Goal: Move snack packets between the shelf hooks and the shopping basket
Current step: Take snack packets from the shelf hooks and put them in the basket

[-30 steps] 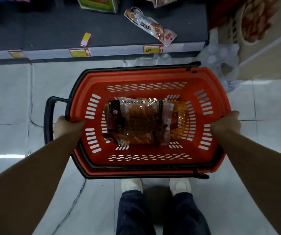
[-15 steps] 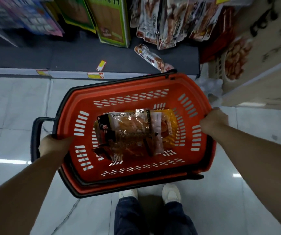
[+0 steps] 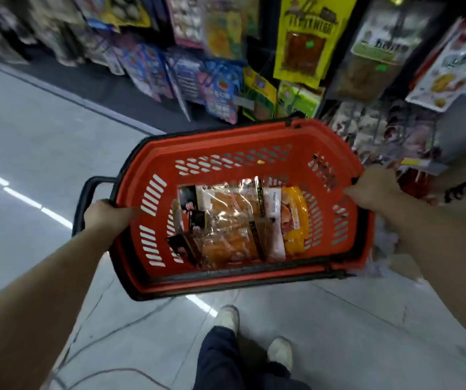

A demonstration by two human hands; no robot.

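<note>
Orange-red plastic shopping basket [image 3: 254, 153] is being held up off the floor [image 3: 43, 153], tilted a bit, with the left hand [image 3: 105, 218] curled round its left rim next to the black handle loop [image 3: 85, 198] and the right hand [image 3: 372, 190] gripped on the right rim. A small pile of snack packets [image 3: 234, 220] is sat in the bottom: clear ones with orange stuff inside, plus a yellow packet [image 3: 293, 218] at the right end. More packets are hung on the shelf hooks [image 3: 299, 43] just past the far rim. What could go wrong, probably: the basket is carried close to the hanging packs, so one could get knocked off a hook if the far edge is swung in, and since both hands are taken up by the rim, nothing can be picked or hung until one is freed, at which point the tilted basket might tip and the slippery packets could be slid to one side. Compared with half a second ago, the view has been lifted so the hooks are seen instead of the dark bottom shelf, the basket has been turned more toward the display, and the grips look unchanged.
</note>
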